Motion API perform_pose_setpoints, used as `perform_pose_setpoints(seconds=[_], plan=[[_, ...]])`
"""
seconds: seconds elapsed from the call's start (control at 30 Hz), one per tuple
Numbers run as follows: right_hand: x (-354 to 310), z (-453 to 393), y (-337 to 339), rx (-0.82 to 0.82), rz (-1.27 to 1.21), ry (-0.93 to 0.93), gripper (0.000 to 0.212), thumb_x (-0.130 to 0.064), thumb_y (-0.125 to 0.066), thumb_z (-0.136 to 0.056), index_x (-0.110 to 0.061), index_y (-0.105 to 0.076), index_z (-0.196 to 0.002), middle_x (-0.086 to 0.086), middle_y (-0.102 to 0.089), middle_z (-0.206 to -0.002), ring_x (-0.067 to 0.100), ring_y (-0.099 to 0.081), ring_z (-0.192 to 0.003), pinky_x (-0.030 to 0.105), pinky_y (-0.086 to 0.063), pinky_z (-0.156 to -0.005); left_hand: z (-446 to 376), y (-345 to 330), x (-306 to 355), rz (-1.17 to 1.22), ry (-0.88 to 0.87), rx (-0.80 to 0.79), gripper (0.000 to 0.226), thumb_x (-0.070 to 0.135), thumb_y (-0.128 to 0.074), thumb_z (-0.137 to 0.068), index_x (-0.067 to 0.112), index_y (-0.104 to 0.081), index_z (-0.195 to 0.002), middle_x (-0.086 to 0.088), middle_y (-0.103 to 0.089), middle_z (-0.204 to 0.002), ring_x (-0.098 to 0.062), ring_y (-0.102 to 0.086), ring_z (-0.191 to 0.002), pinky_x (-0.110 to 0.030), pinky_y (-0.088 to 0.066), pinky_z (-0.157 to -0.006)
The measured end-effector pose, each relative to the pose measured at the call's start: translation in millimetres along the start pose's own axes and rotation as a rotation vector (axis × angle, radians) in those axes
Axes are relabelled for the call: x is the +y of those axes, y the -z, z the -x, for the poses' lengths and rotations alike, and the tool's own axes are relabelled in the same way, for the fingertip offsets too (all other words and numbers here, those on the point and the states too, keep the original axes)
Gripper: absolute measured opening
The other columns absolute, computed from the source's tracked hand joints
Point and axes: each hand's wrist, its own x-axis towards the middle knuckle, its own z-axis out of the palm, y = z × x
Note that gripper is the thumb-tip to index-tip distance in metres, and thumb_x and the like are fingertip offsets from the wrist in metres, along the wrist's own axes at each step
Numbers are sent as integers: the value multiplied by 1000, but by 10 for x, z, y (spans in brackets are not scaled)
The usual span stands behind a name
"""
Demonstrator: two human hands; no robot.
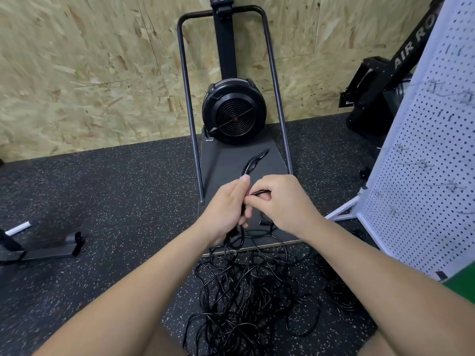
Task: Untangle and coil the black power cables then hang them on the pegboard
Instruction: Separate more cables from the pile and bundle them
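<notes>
A tangled heap of black power cables (244, 299) lies on the speckled rubber floor in front of me. My left hand (227, 206) grips a small bundle of cable loops; the loops stick up above its thumb (253, 161), and strands hang down from the hand to the heap. My right hand (280, 201) is beside it, fingers curled, pinching a black cable strand (261, 192) right next to the left hand's fingers. A plug end (264, 223) dangles below the right hand. The white pegboard (421, 160) stands at the right with wire hooks on it.
A black fan exercise machine (234, 111) with a metal frame and a flat base plate (226, 160) stands straight ahead against the OSB wall. Another black machine (380, 86) is behind the pegboard. The pegboard's white foot (341, 213) juts onto the floor. More coiled cable (341, 294) lies at the right.
</notes>
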Motion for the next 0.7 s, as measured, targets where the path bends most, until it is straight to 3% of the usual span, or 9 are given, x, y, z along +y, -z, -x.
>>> perform_pose_setpoints(seconds=[0.1, 0.17, 0.23, 0.33, 0.4, 0.47, 0.57, 0.63, 0.7], plan=[[34, -12, 36, 70, -170, -88, 24, -41, -91, -87, -25, -76, -79, -2, -65, -67, 8, -53, -61, 36, -49, -65, -16, 7, 39, 106, 30, 3, 63, 53, -37, -118, -2, -60, -97, -3, -42, -59, -18, -27, -49, -29, -30, -51], [99, -38, 124, -21, -267, -224, 33, -54, -86, -90, -23, -76, -85, 3, -73, -77, 12, -61, -67, 38, -53, -70, -31, 90, 89, 231, 35, -40, 56, 53, -39, -118, 10, -59, -88, -2, -34, -57, -17, -20, -47, -28, -20, -49], [191, -31, 218, -199, -262, -319, 36, -58, -75, -99, -23, -78, -91, 0, -80, -90, 28, -71, -83, 48, -58, -86, -55, 194, 117, 351, 31, -57, 49, 53, -39, -118, 12, -61, -102, -1, -30, -56, -15, -16, -44, -27, -14, -47], [244, -9, 343, -403, -352, -324, 26, -44, -64, -109, -23, -78, -103, 0, -83, -107, 41, -65, -88, 54, -52, -84, -67, 311, 114, 440, 10, -17, 52, 53, -39, -118, 9, -65, -115, 0, -26, -54, -12, -14, -42, -26, -13, -45], [223, -35, 444, -457, -402, -324, 18, -35, -68, -108, -22, -79, -110, 1, -83, -107, 25, -75, -94, 44, -59, -89, -65, 353, 132, 480, -13, 17, 55, 53, -39, -117, 7, -68, -119, 0, -24, -54, -11, -13, -41, -27, -14, -44], [246, -65, 500, -527, -238, -312, 16, -41, -77, -100, -27, -79, -107, -6, -83, -100, 18, -70, -85, 41, -56, -83, -61, 385, 157, 523, -40, 38, 58, 56, -40, -116, 6, -71, -120, 0, -21, -54, -11, -12, -42, -29, -13, -45], [345, 15, 425, -682, 23, -284, 19, -46, -74, -97, -29, -82, -98, -11, -83, -101, 26, -77, -98, 54, -61, -99, -69, 424, 191, 570, -63, 68, 62, 59, -42, -115, 6, -75, -120, 1, -20, -55, -12, -10, -44, -31, -11, -47], [359, 55, 356, -675, -95, -328, 21, -40, -71, -104, -23, -84, -101, -5, -84, -105, 32, -77, -110, 59, -61, -103, -77, 446, 195, 550, -56, 90, 66, 59, -41, -115, 4, -77, -122, 1, -19, -55, -12, -10, -44, -30, -12, -46], [306, 54, 358, -566, -297, -408, 22, -29, -69, -109, -12, -83, -105, 4, -84, -106, 26, -79, -111, 51, -65, -99, -89, 436, 161, 525, -49, 88, 69, 60, -42, -114, 2, -75, -129, 1, -19, -55, -11, -11, -43, -30, -12, -46]])
